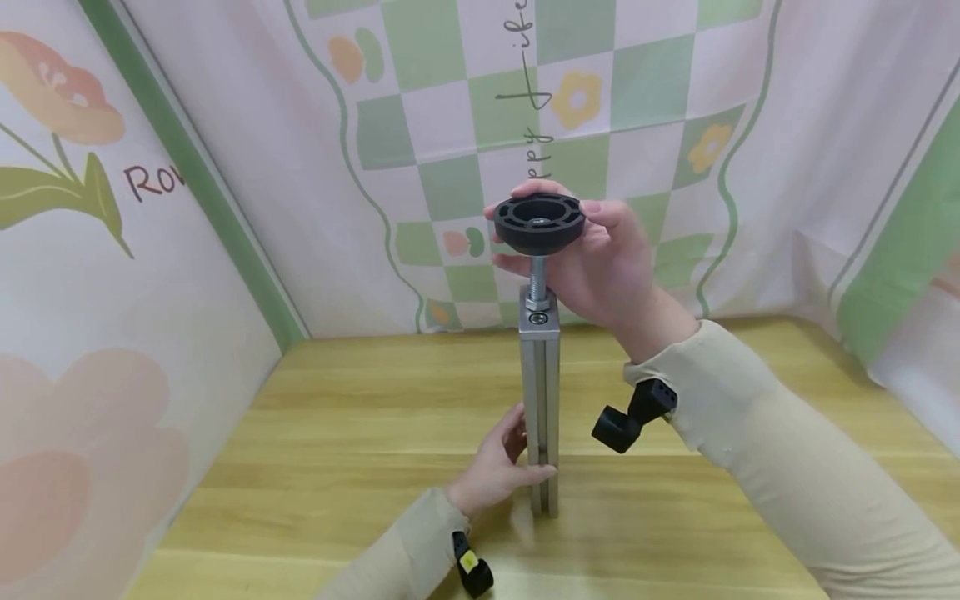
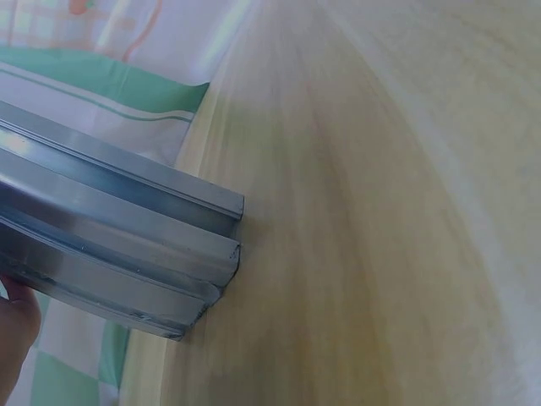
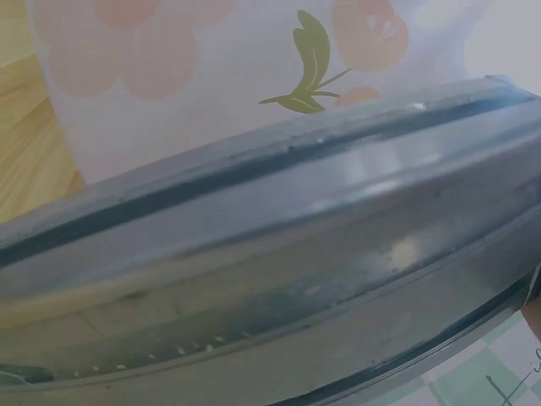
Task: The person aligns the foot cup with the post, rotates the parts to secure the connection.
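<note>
A slotted aluminium profile (image 1: 542, 400) stands upright over the wooden table, its lower end close to the tabletop in the left wrist view. From its top plate rises a threaded bolt (image 1: 537, 279) with a nut, carrying a round black leveling foot (image 1: 538, 237) with a ribbed, hollow face turned upward. My left hand (image 1: 495, 467) grips the profile near its lower end, thumb across the front. Up top, my right hand (image 1: 600, 258) holds the leveling foot by its rim, thumb on the right side and fingers behind. In the right wrist view the profile (image 3: 279, 245) fills most of the picture.
The wooden table (image 1: 337, 417) spreads beneath both hands. Printed curtains hang at the back (image 1: 435, 108) and on the left (image 1: 150, 317), with another fold at the right. Each sleeve bears a black wrist mount, the right one (image 1: 633, 417) hanging beside the profile.
</note>
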{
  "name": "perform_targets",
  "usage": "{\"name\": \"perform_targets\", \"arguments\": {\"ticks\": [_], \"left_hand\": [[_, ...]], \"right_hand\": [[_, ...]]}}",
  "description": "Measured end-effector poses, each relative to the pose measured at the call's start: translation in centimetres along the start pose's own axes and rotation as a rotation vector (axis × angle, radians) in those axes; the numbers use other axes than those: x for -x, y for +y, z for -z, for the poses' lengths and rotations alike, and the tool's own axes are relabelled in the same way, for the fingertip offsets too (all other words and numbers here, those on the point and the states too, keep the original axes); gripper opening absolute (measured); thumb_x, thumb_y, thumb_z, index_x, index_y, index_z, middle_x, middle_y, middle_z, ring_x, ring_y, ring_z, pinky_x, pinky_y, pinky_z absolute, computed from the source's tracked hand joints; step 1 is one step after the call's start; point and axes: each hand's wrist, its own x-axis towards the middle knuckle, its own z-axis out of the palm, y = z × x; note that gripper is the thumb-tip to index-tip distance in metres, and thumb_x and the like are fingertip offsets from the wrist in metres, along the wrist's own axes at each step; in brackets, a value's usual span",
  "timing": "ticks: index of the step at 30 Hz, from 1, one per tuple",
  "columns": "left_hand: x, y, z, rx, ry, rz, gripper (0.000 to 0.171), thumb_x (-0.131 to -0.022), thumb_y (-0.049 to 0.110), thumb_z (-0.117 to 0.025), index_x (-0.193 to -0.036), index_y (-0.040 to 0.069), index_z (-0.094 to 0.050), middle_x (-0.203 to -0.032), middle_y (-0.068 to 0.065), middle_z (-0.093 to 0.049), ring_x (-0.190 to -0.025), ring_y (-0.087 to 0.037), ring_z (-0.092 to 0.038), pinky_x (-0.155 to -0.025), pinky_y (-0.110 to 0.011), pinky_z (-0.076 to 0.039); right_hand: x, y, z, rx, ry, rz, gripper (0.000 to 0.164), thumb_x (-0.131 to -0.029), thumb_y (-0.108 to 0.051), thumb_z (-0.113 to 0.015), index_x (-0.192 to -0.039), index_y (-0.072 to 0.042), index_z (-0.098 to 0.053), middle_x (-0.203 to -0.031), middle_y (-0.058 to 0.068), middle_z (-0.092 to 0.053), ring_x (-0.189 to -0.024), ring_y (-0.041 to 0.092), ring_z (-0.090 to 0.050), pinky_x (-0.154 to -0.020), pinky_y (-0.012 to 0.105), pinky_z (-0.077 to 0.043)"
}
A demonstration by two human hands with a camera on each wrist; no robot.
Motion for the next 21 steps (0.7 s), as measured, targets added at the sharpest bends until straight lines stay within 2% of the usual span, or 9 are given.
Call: {"name": "perform_targets", "arguments": {"ticks": [6, 9, 13, 16, 21], "left_hand": [[-0.06, 0.0, 0.0, -0.005, -0.002, -0.013, 0.083, -0.08, -0.008, -0.066, -0.149, 0.017, -0.026, -0.134, -0.013, -0.043, -0.116, -0.014, -0.048, -0.101, -0.026, -0.041], [-0.08, -0.07, 0.02, -0.006, -0.006, -0.016, 0.082, -0.081, -0.007, -0.066, -0.149, 0.016, -0.025, -0.133, -0.013, -0.043, -0.115, -0.014, -0.049, -0.101, -0.025, -0.041], [-0.02, -0.07, 0.07, -0.01, -0.008, -0.02, 0.082, -0.081, -0.007, -0.065, -0.149, 0.014, -0.025, -0.133, -0.015, -0.042, -0.114, -0.013, -0.048, -0.101, -0.025, -0.041], [0.05, 0.02, 0.05, -0.009, -0.007, -0.022, 0.083, -0.081, -0.008, -0.065, -0.149, 0.014, -0.024, -0.134, -0.018, -0.041, -0.113, -0.013, -0.049, -0.101, -0.025, -0.041], [0.0, 0.19, 0.07, -0.011, -0.003, -0.031, 0.085, -0.079, -0.01, -0.065, -0.15, 0.012, -0.022, -0.134, -0.02, -0.041, -0.111, -0.011, -0.049, -0.099, -0.024, -0.042]], "right_hand": [[0.24, 0.47, 0.11, 0.099, 0.053, 0.096, 0.027, -0.083, -0.025, -0.062, -0.107, -0.015, -0.054, -0.112, 0.012, -0.053, -0.101, 0.02, -0.052, -0.089, 0.036, -0.045], [0.35, 0.63, 0.2, 0.104, 0.064, 0.136, 0.029, -0.084, -0.022, -0.066, -0.106, -0.014, -0.049, -0.11, 0.012, -0.053, -0.1, 0.021, -0.053, -0.089, 0.035, -0.048], [0.37, 0.7, 0.14, 0.094, 0.075, 0.174, 0.033, -0.082, -0.017, -0.072, -0.103, -0.012, -0.047, -0.118, 0.016, -0.053, -0.106, 0.025, -0.054, -0.092, 0.036, -0.048], [0.37, 0.64, -0.08, 0.136, 0.092, 0.199, 0.036, -0.08, -0.016, -0.074, -0.101, -0.011, -0.046, -0.123, 0.018, -0.052, -0.107, 0.026, -0.056, -0.092, 0.034, -0.047], [0.33, 0.49, -0.44, 0.192, 0.109, 0.233, 0.039, -0.079, -0.015, -0.076, -0.1, -0.01, -0.044, -0.121, 0.019, -0.054, -0.108, 0.027, -0.055, -0.091, 0.029, -0.046]]}}
